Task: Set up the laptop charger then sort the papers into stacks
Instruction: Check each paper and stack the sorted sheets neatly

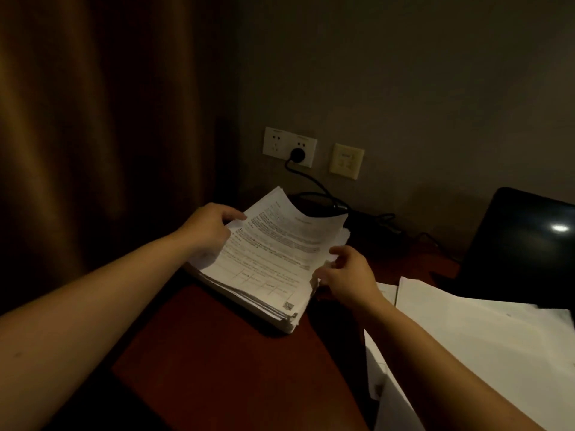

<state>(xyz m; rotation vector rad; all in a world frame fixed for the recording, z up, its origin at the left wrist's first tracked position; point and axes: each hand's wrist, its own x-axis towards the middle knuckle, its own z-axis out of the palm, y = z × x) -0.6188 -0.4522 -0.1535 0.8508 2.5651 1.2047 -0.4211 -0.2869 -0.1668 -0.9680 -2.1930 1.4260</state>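
A thick stack of printed papers (267,265) lies on the dark red desk (217,362). My left hand (208,228) pinches the left edge of the top sheets, whose far end curls upward. My right hand (345,275) grips the stack's right edge with curled fingers. Behind the stack, a black charger plug (298,153) sits in a white wall socket (289,146), and its cable (323,194) runs down onto the desk toward the black laptop (522,244) at the right.
Loose white sheets (466,337) cover the desk's right side below the laptop. A beige wall plate (347,161) is right of the socket. A brown curtain (93,135) hangs at the left beside the desk edge.
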